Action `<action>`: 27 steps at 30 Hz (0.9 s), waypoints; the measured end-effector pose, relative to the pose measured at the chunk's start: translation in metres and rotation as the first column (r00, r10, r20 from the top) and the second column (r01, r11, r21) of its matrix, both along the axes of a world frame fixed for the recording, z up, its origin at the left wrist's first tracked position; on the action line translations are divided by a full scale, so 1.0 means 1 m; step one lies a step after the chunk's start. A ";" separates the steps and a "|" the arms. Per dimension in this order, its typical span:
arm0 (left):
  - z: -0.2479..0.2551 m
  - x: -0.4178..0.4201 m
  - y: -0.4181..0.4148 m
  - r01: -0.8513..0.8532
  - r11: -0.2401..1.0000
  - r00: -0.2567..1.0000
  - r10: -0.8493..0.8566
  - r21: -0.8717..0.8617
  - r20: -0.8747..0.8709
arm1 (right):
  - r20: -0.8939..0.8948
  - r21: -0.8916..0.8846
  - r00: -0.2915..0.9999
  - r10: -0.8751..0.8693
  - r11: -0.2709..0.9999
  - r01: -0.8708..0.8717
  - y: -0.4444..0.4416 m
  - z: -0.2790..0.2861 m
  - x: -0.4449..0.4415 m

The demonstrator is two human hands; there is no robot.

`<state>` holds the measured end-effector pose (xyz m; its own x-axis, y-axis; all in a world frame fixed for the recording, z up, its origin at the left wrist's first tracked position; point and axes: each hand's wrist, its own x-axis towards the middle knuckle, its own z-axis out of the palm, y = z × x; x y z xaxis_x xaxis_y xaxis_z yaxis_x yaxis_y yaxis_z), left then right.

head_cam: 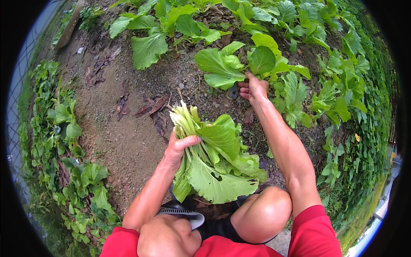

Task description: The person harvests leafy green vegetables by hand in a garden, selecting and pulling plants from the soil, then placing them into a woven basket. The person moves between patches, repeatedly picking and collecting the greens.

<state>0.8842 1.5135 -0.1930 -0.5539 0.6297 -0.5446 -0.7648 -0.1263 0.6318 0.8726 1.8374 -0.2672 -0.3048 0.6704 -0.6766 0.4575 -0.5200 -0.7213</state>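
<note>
My left hand (181, 146) is closed around the pale stems of a bunch of cut leafy greens (221, 160). The stem ends point up and away, and the broad leaves hang towards my knees; one large leaf has holes in it. Farther forward and to the right, my right hand (252, 86) reaches to the base of a growing leafy green plant (221, 66). Its thumb and forefinger are at the stems under the leaves, the other fingers curled. Whether the fingertips grip a stem is hidden by the leaves.
More leafy greens (149, 48) grow across the far side and the right. Dry brown leaves (159, 104) lie on the bare soil (128, 138). Low plants (69, 122) line the left, near a wire fence (16, 96). A wooden board (69, 27) stands at the far left. Vines (372, 128) cover the right edge.
</note>
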 end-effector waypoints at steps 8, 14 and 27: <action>-0.003 0.001 -0.011 -0.110 0.992 0.967 0.094 0.055 0.237 | -0.081 0.371 0.997 0.009 0.928 0.022 0.004 -0.035 0.008; -0.008 0.000 -0.014 -0.161 0.983 0.955 0.132 0.090 0.267 | -0.059 0.518 0.991 0.120 0.852 -0.072 0.012 -0.051 0.012; -0.005 -0.014 -0.023 -0.141 0.985 0.932 0.098 0.098 0.349 | -0.022 0.389 0.924 0.383 0.854 -0.345 0.001 0.010 0.048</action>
<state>0.8703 1.4909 -0.1985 -0.4226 0.6427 -0.6390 -0.9062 -0.2884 0.3092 0.9207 1.8387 -0.2575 -0.6260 0.6940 -0.3556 0.4812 -0.0151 -0.8765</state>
